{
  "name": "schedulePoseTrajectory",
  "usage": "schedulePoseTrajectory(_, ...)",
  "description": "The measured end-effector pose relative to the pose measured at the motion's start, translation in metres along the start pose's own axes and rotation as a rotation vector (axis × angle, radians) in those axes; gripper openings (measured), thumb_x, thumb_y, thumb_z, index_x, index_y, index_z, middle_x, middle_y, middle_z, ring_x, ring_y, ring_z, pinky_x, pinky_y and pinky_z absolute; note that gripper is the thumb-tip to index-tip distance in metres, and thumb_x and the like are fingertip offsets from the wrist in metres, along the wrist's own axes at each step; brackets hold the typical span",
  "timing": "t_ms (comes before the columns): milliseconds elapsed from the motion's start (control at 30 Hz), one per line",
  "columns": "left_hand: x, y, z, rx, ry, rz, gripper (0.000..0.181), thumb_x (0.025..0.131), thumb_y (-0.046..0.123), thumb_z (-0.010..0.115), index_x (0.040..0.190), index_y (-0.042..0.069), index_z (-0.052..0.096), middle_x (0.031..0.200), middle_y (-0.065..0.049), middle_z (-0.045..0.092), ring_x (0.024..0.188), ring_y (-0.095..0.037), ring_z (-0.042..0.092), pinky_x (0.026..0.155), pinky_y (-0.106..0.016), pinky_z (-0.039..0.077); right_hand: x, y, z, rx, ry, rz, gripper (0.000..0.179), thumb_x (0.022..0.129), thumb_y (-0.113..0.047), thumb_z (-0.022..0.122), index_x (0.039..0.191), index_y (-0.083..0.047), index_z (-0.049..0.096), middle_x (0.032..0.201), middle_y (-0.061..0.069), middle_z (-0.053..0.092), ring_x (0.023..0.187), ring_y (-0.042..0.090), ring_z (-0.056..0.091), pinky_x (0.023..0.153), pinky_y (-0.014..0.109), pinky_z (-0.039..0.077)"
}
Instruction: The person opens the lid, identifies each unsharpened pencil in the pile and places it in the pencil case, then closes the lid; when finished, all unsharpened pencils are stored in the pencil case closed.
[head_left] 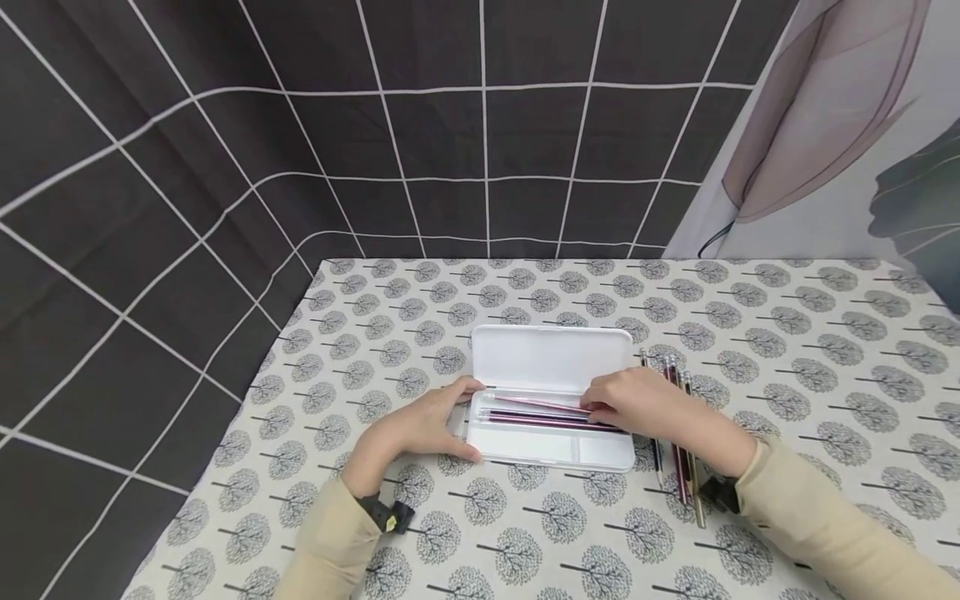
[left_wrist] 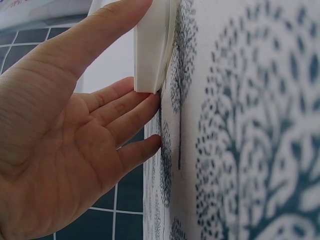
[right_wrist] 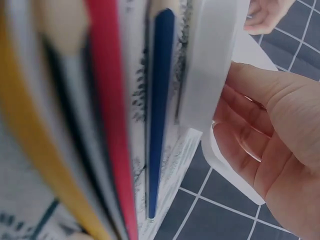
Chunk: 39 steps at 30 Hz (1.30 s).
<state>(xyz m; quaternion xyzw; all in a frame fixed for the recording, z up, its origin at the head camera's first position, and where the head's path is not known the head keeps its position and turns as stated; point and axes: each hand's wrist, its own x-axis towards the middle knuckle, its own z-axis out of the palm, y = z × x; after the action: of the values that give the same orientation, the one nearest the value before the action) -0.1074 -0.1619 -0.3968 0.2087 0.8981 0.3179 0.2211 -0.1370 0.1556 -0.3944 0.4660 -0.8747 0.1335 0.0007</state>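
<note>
A white pencil case (head_left: pixel 600 452) lies open on the cloth, lid raised at the back. My left hand (head_left: pixel 423 421) rests at its left end, thumb by the front corner and fingers by the rear one. In the left wrist view, the fingers look fairly straight against the case's end, the palm facing it. My right hand (head_left: pixel 626 400) reaches over the case's right end. Its fingers pinch the right end of a pink pencil (head_left: pixel 536 402), tilted slightly in the tray. Dark red pencils (head_left: pixel 517 418) lie in front of it, their right ends partly under my hand.
Right of the case, several loose pencils (head_left: pixel 678 450) lie partly beneath my right forearm; a blue pencil (right_wrist: pixel 161 100) is nearest the case. A tree-print cloth (head_left: pixel 562 521) covers the table. A dark gridded curtain (head_left: pixel 435 133) hangs behind and at left.
</note>
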Motion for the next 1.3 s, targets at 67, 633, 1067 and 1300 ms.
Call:
schedulePoseTrajectory(67,0.000,0.001,0.000,0.001,-0.002,-0.002,0.094,0.061,0.039,0.085,0.137,0.017,0.035,0.140,-0.011,0.045,0.130,-0.029,0.040,0.110,-0.048,0.028,-0.002,0.000,0.000,-0.009,-0.001,-0.004,0.010,0.079,-0.015,0.072,0.088,-0.014,0.072,0.078,-0.007,0.067,0.065,0.005,0.061,0.062,0.024,0.054)
schedulePoseTrajectory(633,0.002,0.001,0.000,-0.003,0.000,-0.019,0.095,0.060,0.037,0.085,0.139,0.018,0.035,0.141,-0.013,0.044,0.131,-0.028,0.039,0.111,-0.046,0.026,-0.044,0.016,-0.025,0.123,0.166,0.228,0.019,0.079,-0.014,0.073,0.097,-0.011,0.071,0.088,-0.003,0.071,0.078,0.010,0.065,0.071,0.029,0.056)
schedulePoseTrajectory(1067,-0.001,-0.002,-0.001,-0.024,0.003,-0.008,0.096,0.060,0.037,0.086,0.139,0.016,0.035,0.141,-0.014,0.044,0.131,-0.029,0.038,0.111,-0.048,0.026,-0.073,0.037,-0.021,0.312,0.047,0.625,0.013,0.084,-0.022,0.068,0.082,-0.009,0.069,0.060,-0.006,0.054,0.050,0.006,0.043,0.048,0.021,0.039)
schedulePoseTrajectory(1300,0.000,0.001,0.000,-0.027,0.002,0.004,0.095,0.060,0.036,0.085,0.139,0.016,0.035,0.141,-0.013,0.044,0.131,-0.029,0.038,0.111,-0.048,0.026,-0.072,0.035,-0.019,0.228,0.011,0.717,0.017,0.083,-0.031,0.068,0.075,-0.016,0.065,0.058,-0.004,0.051,0.053,0.013,0.045,0.054,0.027,0.038)
